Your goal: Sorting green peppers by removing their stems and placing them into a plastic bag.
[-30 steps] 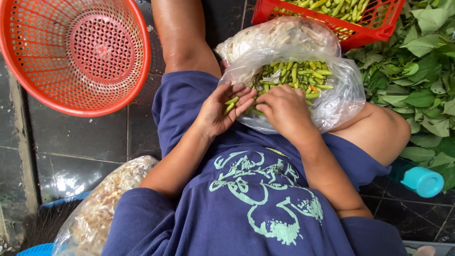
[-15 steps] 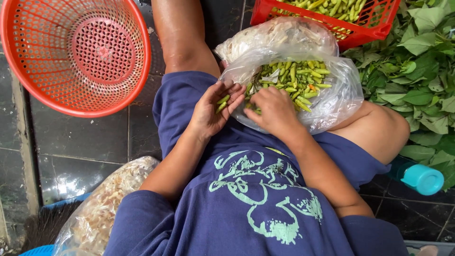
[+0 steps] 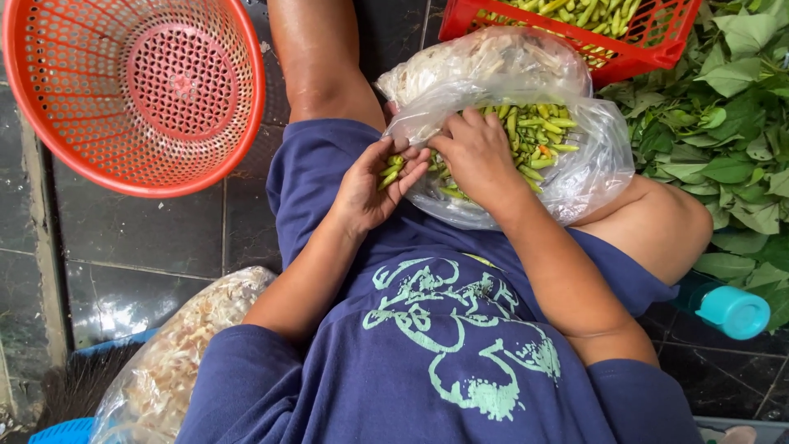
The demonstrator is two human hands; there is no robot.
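Observation:
A clear plastic bag (image 3: 588, 168) full of small green chillies (image 3: 538, 136) rests on my lap, between my thighs. My left hand (image 3: 370, 189) is cupped at the bag's mouth and holds a few green chillies in its palm and fingers. My right hand (image 3: 477, 156) reaches into the open bag, fingers down among the chillies; whether it grips one I cannot tell. Both hands touch at the bag's opening. I wear a dark blue shirt with a pale green print.
An orange plastic colander (image 3: 131, 86) lies empty on the dark tiled floor at upper left. A red crate (image 3: 649, 45) of green chillies stands behind the bag. Green leaves (image 3: 731, 140) pile at right. A teal-capped bottle (image 3: 731, 311) and a bag of pale scraps (image 3: 177, 353) lie nearby.
My left hand has drawn slightly out of the bag with chillies in it. The right hand stays in the bag, shifted a little.

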